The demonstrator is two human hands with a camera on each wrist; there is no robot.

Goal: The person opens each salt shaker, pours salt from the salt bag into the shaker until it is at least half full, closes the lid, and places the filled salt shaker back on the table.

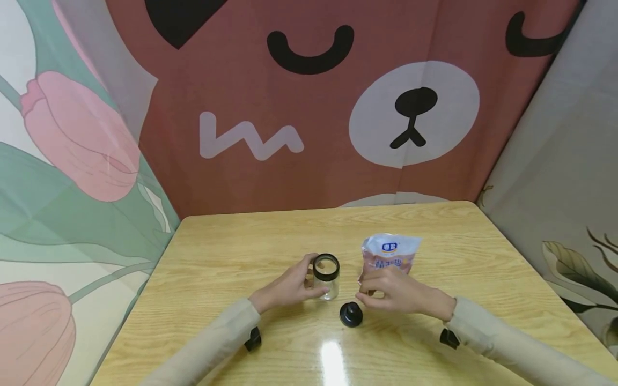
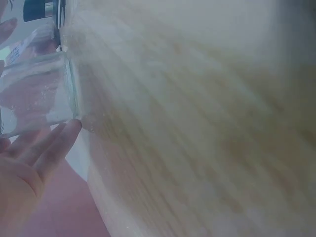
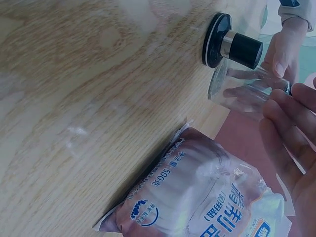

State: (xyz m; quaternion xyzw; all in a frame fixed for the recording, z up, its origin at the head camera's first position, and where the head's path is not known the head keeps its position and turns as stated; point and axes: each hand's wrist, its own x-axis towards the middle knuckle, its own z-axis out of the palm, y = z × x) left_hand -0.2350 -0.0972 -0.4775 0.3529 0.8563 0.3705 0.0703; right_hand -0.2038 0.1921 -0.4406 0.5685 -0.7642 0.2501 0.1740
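Note:
My left hand (image 1: 291,288) holds a clear glass jar (image 1: 329,291) with a black rim, thumb on the near side and fingers behind. The jar stands upright, its top uncovered. In the left wrist view, fingers lie along the side of the glass jar (image 2: 37,94). A black lid (image 1: 351,315) with a knob and a silver band (image 3: 226,44) lies on the table between my hands. My right hand (image 1: 398,290) is just in front of a pink-and-white salt bag (image 1: 390,251). Its fingers (image 3: 289,121) are loosely bent, with nothing visible between them.
The wooden table (image 1: 232,241) carries these things near its middle. Behind it hangs a brown curtain (image 1: 251,182) with a bear face. Patterned cloths flank the left and right sides. A dark wrist camera (image 1: 253,340) sits under the left sleeve, another (image 1: 449,338) under the right.

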